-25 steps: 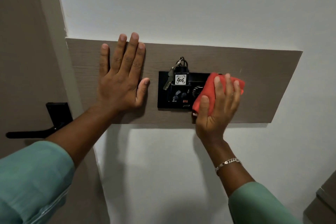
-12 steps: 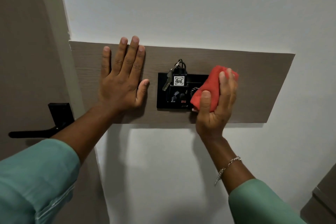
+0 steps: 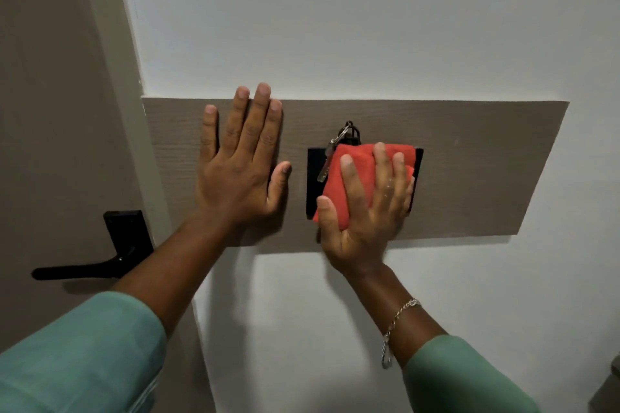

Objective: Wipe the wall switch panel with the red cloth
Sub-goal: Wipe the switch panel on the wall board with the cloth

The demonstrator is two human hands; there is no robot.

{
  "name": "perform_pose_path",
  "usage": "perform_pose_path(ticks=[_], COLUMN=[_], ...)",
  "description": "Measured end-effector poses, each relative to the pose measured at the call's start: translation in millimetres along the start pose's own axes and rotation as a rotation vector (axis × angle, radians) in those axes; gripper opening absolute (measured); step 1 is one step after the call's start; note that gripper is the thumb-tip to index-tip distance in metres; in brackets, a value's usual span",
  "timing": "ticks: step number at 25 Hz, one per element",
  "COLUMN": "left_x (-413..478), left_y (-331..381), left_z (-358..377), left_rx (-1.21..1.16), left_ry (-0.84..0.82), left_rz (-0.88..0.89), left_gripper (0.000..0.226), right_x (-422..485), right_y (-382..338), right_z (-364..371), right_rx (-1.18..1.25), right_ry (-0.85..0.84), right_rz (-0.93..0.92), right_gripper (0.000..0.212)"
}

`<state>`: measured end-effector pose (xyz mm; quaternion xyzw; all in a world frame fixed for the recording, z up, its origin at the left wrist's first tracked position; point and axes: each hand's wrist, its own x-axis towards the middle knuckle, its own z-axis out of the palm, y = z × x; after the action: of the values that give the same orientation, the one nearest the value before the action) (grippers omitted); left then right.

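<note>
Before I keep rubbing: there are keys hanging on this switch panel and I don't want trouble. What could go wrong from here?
1. The red cloth under your right hand already touches the hanging keys; a sideways stroke could snag them and knock them off.
2. The cloth covers most of the black switch panel, so firm pressure might flip a control you cannot see.
3. Your left hand lies flat on the wood board and may leave smudges.

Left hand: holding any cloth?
No, the left hand lies flat and bare on the wood board; the red cloth is under the right hand.
</note>
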<state>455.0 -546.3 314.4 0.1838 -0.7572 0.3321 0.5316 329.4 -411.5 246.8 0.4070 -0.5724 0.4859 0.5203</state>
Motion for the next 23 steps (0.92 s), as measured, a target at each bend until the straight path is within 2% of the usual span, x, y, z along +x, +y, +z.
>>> perform_pose_path(ticks=[3, 4, 5, 8, 9, 10, 12, 13, 14, 17, 18, 21, 23], left_x=[0.0, -0.3, -1.2, -1.9, -1.7, -1.6, -2.0, -2.0, -2.1, -2.4, -2.5, -1.6, -1.2], left_y=[1.5, 3.5, 4.8, 5.4, 5.0, 4.8, 6.1, 6.6, 6.3, 4.2, 3.3, 3.1, 4.3], left_z=[-1.1, -1.9, -2.3, -3.2, -4.4, -5.2, -5.4, -5.0, -4.2, -1.0, -0.4, -1.1, -4.4], left_rx=[0.016, 0.014, 0.014, 0.017, 0.015, 0.013, 0.008, 0.011, 0.016, 0.018, 0.019, 0.012, 0.007], left_ry=[-0.003, -0.006, -0.01, -0.029, -0.033, -0.034, -0.035, -0.033, -0.033, -0.025, -0.021, -0.025, -0.056], left_rz=[0.008, 0.003, -0.01, -0.031, -0.031, -0.028, -0.022, -0.022, -0.024, -0.024, -0.024, -0.02, -0.022], left_gripper=[0.075, 0.075, 0.075, 0.074, 0.075, 0.075, 0.075, 0.075, 0.075, 0.076, 0.076, 0.076, 0.076], right_x=[4.4, 6.2, 7.0, 11.5, 9.6, 7.7, 11.0, 15.1, 18.3, 21.9, 17.1, 12.5, 23.5], right_y=[39.2, 52.2, 55.0, 12.2, 3.5, 5.9, 38.5, 53.6, 58.6, 16.1, 4.2, 40.2, 74.4], right_z=[-14.5, -20.0, -20.9, -8.3, -6.1, -7.8, -22.7, -29.9, -31.2, -12.1, -7.0, -21.5, -39.0], right_rx=[-0.107, -0.117, -0.108, -0.046, -0.034, -0.041, -0.114, -0.111, -0.081, -0.022, -0.04, -0.105, -0.108], right_ry=[-0.098, -0.124, -0.125, -0.05, -0.055, -0.074, -0.157, -0.182, -0.188, -0.09, -0.086, -0.181, -0.228], right_rz=[-0.409, -0.463, -0.431, -0.025, -0.007, -0.099, -0.412, -0.472, -0.426, 0.007, 0.001, -0.457, -0.544], right_gripper=[0.055, 0.055, 0.055, 0.055, 0.055, 0.056, 0.056, 0.055, 0.054, 0.054, 0.055, 0.06, 0.059])
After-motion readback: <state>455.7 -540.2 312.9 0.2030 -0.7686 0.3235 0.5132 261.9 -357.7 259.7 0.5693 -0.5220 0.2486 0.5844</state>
